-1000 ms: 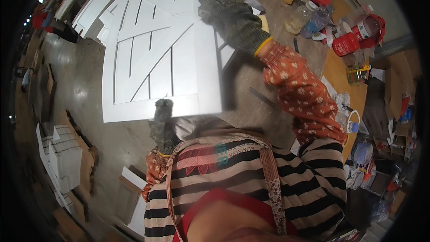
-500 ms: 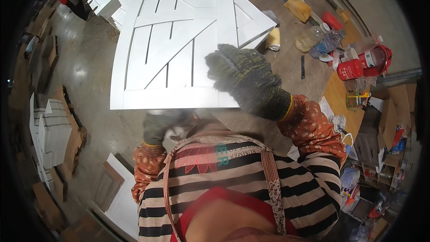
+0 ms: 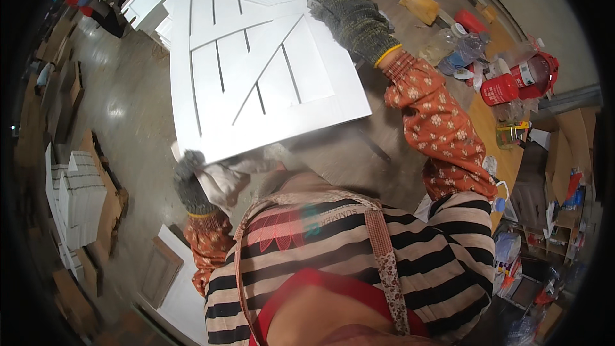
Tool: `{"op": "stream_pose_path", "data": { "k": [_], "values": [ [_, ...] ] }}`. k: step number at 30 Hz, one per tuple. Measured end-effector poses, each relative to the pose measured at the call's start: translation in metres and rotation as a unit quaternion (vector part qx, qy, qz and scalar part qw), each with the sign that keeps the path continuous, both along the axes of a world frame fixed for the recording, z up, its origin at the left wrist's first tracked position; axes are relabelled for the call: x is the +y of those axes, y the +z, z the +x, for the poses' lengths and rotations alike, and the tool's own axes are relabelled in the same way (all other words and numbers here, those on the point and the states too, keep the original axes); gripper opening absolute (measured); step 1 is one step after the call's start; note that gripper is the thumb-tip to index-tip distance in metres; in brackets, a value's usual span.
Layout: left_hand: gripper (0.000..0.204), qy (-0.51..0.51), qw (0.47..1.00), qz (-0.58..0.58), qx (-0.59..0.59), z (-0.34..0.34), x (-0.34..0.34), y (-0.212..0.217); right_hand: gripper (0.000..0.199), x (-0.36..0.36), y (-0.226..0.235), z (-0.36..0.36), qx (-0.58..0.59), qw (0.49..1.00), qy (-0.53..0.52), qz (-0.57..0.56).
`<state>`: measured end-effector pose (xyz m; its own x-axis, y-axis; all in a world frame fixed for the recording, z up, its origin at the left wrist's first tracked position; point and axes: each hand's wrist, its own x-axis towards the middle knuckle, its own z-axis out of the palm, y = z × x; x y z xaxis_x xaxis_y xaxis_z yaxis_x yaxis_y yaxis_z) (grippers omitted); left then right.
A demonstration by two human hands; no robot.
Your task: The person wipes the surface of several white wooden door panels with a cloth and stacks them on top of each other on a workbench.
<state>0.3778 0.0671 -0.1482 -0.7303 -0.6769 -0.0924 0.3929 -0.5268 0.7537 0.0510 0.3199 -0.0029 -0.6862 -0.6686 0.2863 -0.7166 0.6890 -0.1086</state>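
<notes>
A white cabinet-door-like panel with diagonal and straight grooves lies tilted before me, its near edge rising toward the right. My right hand, in a dark knitted glove with a yellow cuff, is curled at the panel's far right edge; its fingertips are partly hard to make out. At the near left corner is my gloved left hand, closed around a crumpled white cloth that hangs beside and below the panel edge. Some of its fingers touch the corner.
Bottles, a red container and a yellow block crowd the right side of the bench. Stacked white panels stand on the floor at left. A person is at the far left.
The panel has turned counter-clockwise, its near right corner moving up and right. My right hand has moved farther away along the panel; my left hand has come out to its near left corner.
</notes>
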Motion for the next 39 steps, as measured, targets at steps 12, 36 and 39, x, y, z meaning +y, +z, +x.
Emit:
{"op": "stream_pose_path", "data": {
  "k": [12, 36, 39],
  "values": [
    [0.039, 0.105, 0.525, -0.833, -0.138, -0.007, 0.012, 0.015, 0.040, 0.098, 0.009, 0.073, 0.106, 0.944, 0.312, -0.003],
    [0.043, -0.026, 0.714, -0.659, -0.234, 0.001, -0.014, -0.029, 0.039, 0.075, 0.010, 0.091, 0.093, 0.988, 0.127, -0.001],
    [0.039, 0.021, 0.824, -0.546, -0.150, -0.006, -0.003, -0.016, 0.044, 0.084, 0.003, 0.087, 0.040, 0.987, 0.153, -0.015]
  ]
}}
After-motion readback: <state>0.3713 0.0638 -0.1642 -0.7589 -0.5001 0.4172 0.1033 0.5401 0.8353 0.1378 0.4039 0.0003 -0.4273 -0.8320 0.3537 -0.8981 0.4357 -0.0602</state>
